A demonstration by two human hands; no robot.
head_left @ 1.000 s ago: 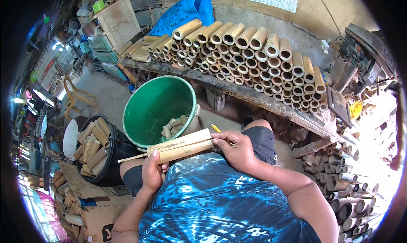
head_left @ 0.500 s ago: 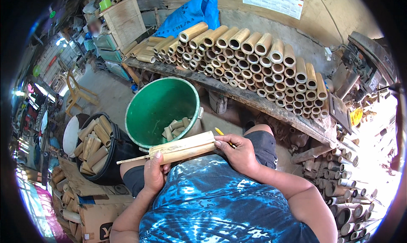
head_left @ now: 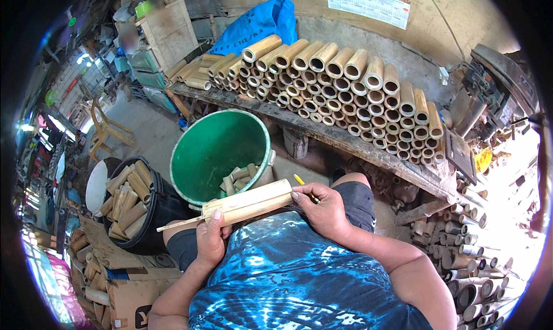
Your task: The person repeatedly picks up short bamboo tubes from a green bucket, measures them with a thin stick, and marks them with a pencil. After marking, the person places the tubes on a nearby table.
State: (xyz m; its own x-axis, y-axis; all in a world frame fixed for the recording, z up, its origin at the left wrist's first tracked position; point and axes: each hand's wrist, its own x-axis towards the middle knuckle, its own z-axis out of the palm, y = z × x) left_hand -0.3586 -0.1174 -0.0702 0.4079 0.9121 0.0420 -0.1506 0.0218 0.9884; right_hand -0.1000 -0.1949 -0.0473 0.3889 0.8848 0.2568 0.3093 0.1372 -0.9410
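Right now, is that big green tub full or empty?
Neither: the green tub is partly filled. A few short bamboo pieces lie low inside, and much of its inner wall shows bare.

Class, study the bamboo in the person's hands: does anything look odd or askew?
Yes: a thin strip juts past the left end of the held bamboo, making that end look uneven.

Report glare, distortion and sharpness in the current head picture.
Head view: strong glare washes out the right side, beside the bamboo stack; head view: fisheye curves the bench edge and blackens the corners; head view: left hand, right hand and held bamboo look fairly sharp.
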